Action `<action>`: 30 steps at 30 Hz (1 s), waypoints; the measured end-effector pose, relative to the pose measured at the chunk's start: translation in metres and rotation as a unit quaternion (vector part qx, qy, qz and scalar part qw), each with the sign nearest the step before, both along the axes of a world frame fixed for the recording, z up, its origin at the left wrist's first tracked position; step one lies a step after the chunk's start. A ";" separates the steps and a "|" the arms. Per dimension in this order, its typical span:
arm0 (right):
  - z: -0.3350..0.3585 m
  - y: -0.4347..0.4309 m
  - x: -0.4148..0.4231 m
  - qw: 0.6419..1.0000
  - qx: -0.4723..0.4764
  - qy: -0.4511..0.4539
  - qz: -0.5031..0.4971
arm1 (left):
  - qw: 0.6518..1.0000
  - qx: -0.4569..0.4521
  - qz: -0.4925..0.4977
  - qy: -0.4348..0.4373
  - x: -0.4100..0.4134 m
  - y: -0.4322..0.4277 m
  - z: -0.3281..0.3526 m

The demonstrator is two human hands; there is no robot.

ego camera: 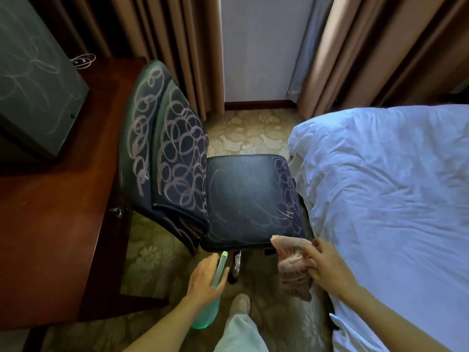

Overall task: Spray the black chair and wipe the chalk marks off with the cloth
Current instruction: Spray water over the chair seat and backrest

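Note:
The black chair (243, 189) stands between a desk and a bed, its backrest at the left. Pink chalk loops cover the backrest and the seat's right edge; the seat's middle bears only faint smears. My left hand (205, 278) grips a green spray bottle (220, 269) just below the seat's front edge, nozzle toward the seat. The bottle's body shows under my wrist. My right hand (327, 268) pinches a pink cloth (291, 268) at the seat's front right corner, and the cloth hangs down from my fingers.
A dark wooden desk (50, 224) stands left of the chair, with a chalk-marked black box (33, 80) on it. A bed with a white duvet (380, 199) lies close on the right. Curtains (177, 47) hang behind. My foot (239, 304) is on the patterned carpet.

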State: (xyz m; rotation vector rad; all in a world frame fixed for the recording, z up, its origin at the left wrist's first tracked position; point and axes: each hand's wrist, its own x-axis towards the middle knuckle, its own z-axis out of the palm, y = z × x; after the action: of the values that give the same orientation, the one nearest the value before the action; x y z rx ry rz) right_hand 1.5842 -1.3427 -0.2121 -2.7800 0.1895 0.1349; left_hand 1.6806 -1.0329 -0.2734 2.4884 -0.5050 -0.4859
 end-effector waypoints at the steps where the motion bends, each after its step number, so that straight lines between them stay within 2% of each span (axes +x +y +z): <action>1: 0.000 -0.002 0.009 1.000 -0.001 0.003 0.002 | 1.000 -0.003 -0.031 -0.002 0.005 0.000 -0.002; 5: 0.003 -0.007 0.036 1.000 -0.009 0.024 -0.006 | 0.995 0.001 -0.101 0.006 0.024 -0.019 0.000; 11: 0.003 -0.026 0.033 0.998 0.000 0.061 -0.032 | 0.993 0.039 -0.107 0.029 0.043 -0.054 -0.003; 17: 0.015 -0.055 0.025 0.997 0.010 0.059 -0.058 | 0.988 0.010 -0.151 -0.003 0.062 -0.068 -0.019; 24: 0.016 -0.088 0.057 0.999 0.023 0.044 -0.008 | 0.997 -0.037 -0.064 -0.036 0.059 -0.098 -0.030; 30: 0.005 -0.128 0.101 0.996 0.029 0.054 0.071 | 0.998 0.002 0.047 -0.036 0.051 -0.128 -0.031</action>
State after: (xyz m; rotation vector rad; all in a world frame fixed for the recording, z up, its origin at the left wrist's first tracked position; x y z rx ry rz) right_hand 1.6850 -1.4708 -0.2069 -2.7295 0.0143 0.3229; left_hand 1.7319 -1.1607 -0.3044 2.5284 -0.4128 -0.3621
